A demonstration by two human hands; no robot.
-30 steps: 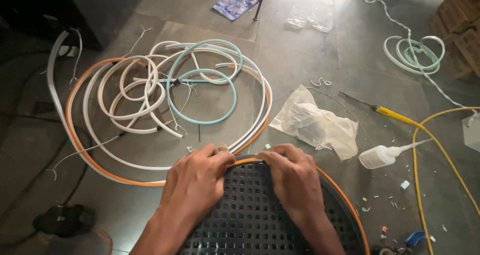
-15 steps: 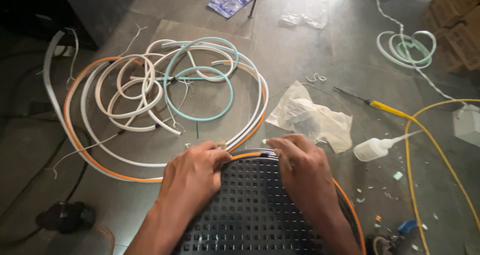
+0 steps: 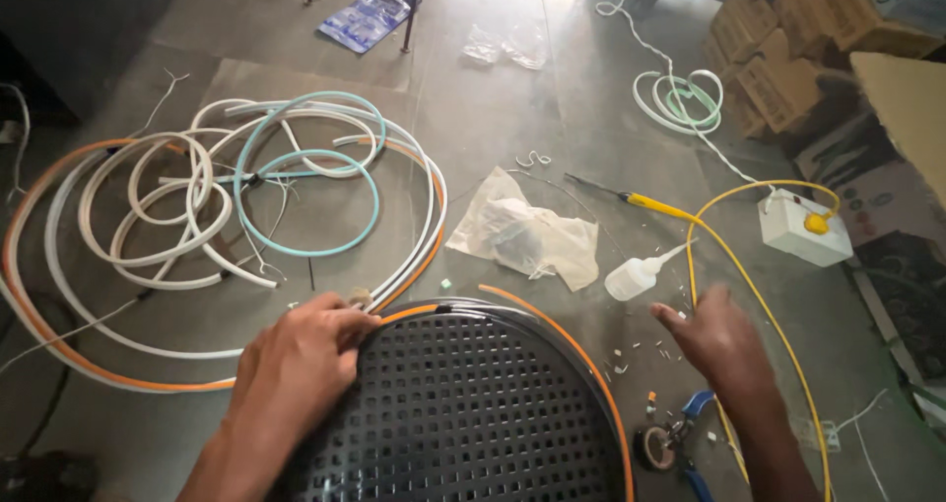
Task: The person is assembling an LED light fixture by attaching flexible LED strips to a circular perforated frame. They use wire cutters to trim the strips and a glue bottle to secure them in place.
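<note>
Risk first, largest thing down. Black perforated panel (image 3: 463,413), round-edged, lying low in view under the left hand (image 3: 296,379); orange strip (image 3: 552,330) seated along its curved rim, running from just under the left fingertips (image 3: 360,320) round to the right edge. Left fingers bent and pressing on rim and strip together, pinning rather than wrapping. Likely to spring out of the rim past the fingertips, since only one hand pins it and the curve loads it. Right hand (image 3: 724,349) off the panel, fingers spread and released, gripping nothing, hovering above the yellow cable (image 3: 749,275) and just short of the small white squeeze bottle (image 3: 641,277). Could snag the yellow cable with the wrist and drag the white box (image 3: 803,228) it leads to. Could tip the bottle, sitting just beyond the right fingertips. Around: big tangle of white, teal and orange strip coils (image 3: 227,226) beyond the left fingertips, feeding toward the panel, apt to catch or kink if pulled. Crumpled clear bag (image 3: 527,236) between the two hands, further out. Yellow-handled screwdriver (image 3: 645,204) past the bottle. Small white coil (image 3: 685,98) far beyond the right fingers, beside cardboard boxes (image 3: 788,68). Blue-handled pliers (image 3: 695,418) and tape roll (image 3: 652,448) near the right wrist, with small clips (image 3: 631,349) scattered between panel and right hand, easy to scatter or kneel on.
</note>
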